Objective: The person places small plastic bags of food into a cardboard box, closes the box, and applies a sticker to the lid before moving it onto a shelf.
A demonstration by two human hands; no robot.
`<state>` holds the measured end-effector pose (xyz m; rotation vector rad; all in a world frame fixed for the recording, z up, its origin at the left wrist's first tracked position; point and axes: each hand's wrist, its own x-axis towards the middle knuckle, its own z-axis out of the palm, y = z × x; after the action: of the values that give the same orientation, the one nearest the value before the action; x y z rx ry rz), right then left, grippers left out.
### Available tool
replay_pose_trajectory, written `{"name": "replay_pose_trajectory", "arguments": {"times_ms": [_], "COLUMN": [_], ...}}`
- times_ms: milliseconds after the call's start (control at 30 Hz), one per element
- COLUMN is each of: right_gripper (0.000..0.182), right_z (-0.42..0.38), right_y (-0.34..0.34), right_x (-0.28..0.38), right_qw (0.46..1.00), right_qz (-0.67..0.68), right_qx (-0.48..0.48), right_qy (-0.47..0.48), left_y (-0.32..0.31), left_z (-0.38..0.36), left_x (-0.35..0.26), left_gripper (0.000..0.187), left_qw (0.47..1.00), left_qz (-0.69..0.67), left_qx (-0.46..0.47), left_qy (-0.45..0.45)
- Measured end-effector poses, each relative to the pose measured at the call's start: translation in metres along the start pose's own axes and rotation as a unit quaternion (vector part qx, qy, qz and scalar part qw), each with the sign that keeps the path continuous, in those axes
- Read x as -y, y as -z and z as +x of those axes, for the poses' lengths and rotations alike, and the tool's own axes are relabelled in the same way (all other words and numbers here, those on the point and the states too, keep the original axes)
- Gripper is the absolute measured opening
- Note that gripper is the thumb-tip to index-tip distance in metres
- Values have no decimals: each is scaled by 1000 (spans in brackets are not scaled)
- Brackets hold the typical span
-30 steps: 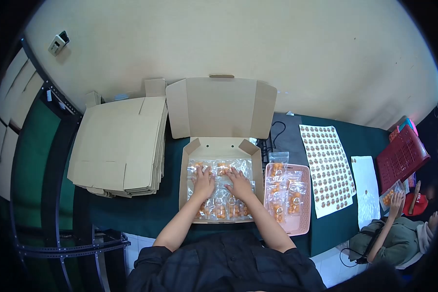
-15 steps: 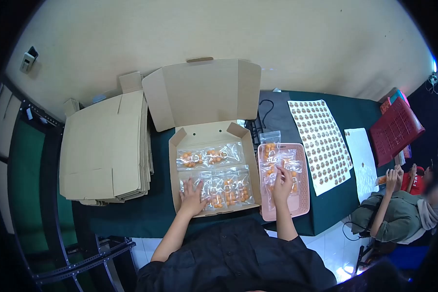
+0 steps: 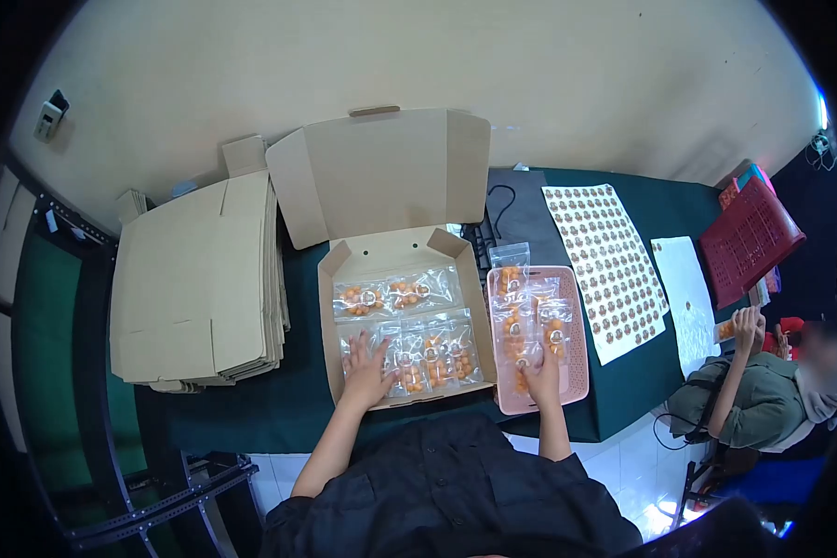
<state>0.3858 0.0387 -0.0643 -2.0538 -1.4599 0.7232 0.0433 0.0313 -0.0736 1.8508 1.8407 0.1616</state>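
Clear plastic bags (image 3: 435, 358) show round orange pieces and circular labels.

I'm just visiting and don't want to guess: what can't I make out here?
All in the head view:
- What lies under the left hand: covered by it.
- Whether the right hand grips a packet: its fingers hide the contact.
- Print on the sticker sheet: too small.

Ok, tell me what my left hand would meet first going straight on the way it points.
Likely the bag of orange balls at the far left of the open box, just beyond the left hand's fingertips, though its height over the bags is unclear.
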Motion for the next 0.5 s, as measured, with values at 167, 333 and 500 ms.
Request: {"name": "replay_pose_trajectory", "arguments": {"times_ms": [167, 333, 500], "right_gripper": [35, 32, 34], "right_z": [8, 16, 2], "right_y": [14, 5, -43], "right_x": [24, 57, 95], "right_qw": [992, 921, 879], "right_qz": [108, 372, 448], "right_qx": [-58, -95, 165], "right_qy": [25, 64, -6], "left_y": [7, 19, 24], "left_z": [-7, -14, -12], "left_x": [-2, -4, -5], "left_gripper": [56, 47, 40], "left_qw": [1000, 996, 942], "left_qz": [-14, -56, -301], "left_qx": [-10, -60, -88], "left_qy": [-6, -37, -119]}}
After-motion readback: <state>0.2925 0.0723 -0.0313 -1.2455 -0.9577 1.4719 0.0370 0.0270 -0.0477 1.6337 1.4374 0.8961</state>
